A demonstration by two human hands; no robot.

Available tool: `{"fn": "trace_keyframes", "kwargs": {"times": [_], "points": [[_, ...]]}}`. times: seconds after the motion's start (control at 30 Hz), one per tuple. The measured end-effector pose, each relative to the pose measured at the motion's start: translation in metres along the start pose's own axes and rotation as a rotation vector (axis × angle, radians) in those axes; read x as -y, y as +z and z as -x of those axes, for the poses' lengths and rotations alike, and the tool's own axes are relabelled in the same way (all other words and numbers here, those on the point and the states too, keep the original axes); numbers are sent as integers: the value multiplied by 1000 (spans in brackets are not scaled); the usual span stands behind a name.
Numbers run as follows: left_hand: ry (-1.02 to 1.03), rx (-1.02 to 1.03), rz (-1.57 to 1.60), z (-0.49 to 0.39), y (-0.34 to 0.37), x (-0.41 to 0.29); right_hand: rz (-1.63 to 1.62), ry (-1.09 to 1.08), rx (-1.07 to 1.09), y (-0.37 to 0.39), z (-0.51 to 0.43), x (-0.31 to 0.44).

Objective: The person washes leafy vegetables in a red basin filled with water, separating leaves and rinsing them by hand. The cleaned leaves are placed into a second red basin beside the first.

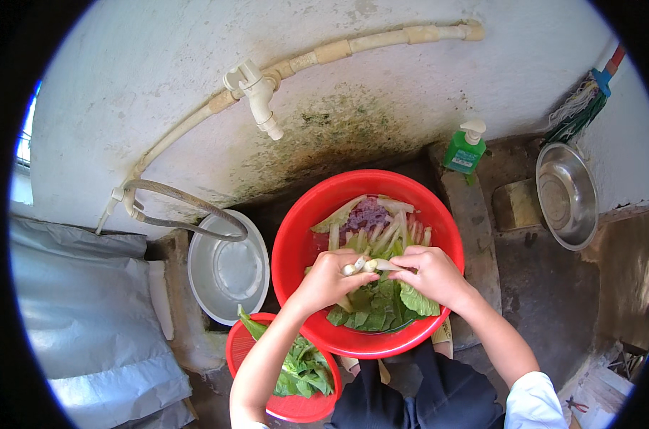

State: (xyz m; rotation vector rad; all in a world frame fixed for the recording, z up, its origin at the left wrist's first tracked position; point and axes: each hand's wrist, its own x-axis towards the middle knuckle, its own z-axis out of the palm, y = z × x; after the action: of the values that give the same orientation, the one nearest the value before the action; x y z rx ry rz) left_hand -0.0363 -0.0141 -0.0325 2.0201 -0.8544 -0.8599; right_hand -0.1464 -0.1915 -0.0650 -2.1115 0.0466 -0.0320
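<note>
Above a large red plastic basin [297, 236], my left hand [327, 279] grips several leafy green stalks, their pale cut ends [359, 265] facing up between thumb and fingers. My right hand [434, 273] pinches the tip of one white stalk [388, 265] beside that bunch. Below both hands, leafy greens [375, 305] with long pale stems [389, 230] lie in water in the basin. A lower red basket [303, 405] at the left, partly behind my left forearm, holds more green leaves [305, 370].
A pale metal basin [228, 268] stands left, under a grey hose [195, 201]. A white plastic tap [257, 99] juts from the wall pipe. On the right ledge stands a green pump bottle [465, 147]. Farther right are a steel bowl [566, 195] and a mop [582, 102].
</note>
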Motion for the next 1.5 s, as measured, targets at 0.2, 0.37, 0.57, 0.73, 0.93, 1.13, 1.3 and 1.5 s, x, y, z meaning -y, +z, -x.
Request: {"fn": "trace_keyframes", "kwargs": {"times": [0.2,0.37,0.57,0.73,0.93,1.13,1.3,1.5], "points": [[45,11,-374,5,-12,-10,303,19,-71,0,2,13],[71,-30,-404,7,-9,-10,456,27,-135,2,2,12],[66,-135,-293,19,-33,0,237,198,-295,-21,-1,-5],[10,1,114,8,-18,-8,133,115,-354,-4,-6,1],[-73,10,399,-4,1,-3,-877,262,155,31,3,6],[-92,-95,350,-6,26,9,-805,331,19,42,3,-5],[-167,-34,309,-4,12,0,-729,335,75,34,6,-9],[-15,62,245,-3,-3,0,-639,314,220,8,0,-1]]}}
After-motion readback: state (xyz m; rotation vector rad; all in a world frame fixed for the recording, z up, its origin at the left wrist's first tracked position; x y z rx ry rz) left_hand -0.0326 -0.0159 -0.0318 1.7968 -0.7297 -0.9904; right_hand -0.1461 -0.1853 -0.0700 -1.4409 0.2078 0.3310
